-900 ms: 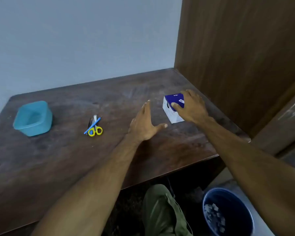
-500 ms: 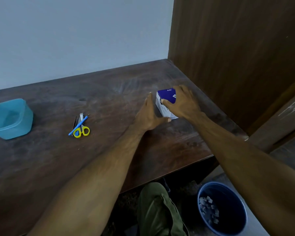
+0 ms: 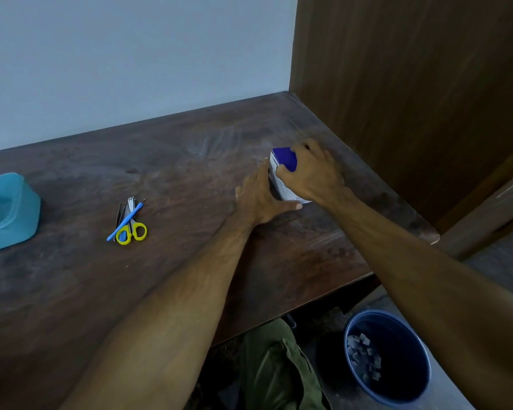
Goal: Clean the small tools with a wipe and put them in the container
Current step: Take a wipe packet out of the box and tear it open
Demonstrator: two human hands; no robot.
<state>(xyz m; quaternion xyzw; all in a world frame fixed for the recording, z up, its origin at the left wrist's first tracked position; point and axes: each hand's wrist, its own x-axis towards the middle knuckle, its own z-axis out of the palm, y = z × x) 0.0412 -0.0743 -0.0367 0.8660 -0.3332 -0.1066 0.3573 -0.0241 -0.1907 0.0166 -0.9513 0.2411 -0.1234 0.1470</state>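
A small white box with a blue top (image 3: 284,161), the wipe box, stands on the dark wooden table (image 3: 190,161) at the right. My right hand (image 3: 311,173) grips it from above and the right, fingers curled over the top. My left hand (image 3: 258,196) presses its straight fingers against the box's left side. A little pile of small tools (image 3: 129,220) lies left of centre: yellow-handled scissors, a blue stick, nail clippers and tweezers. The teal plastic container (image 3: 6,211) sits at the far left edge.
A wooden panel (image 3: 412,84) walls off the table's right side and a pale wall runs behind it. Below the front edge stands a blue bin (image 3: 388,356) with used scraps, beside my knee in green trousers (image 3: 276,368).
My left hand moved right from mid-table and came against the box's left side. My right hand stayed on the box. The view swung right, shifting everything leftward in frame.
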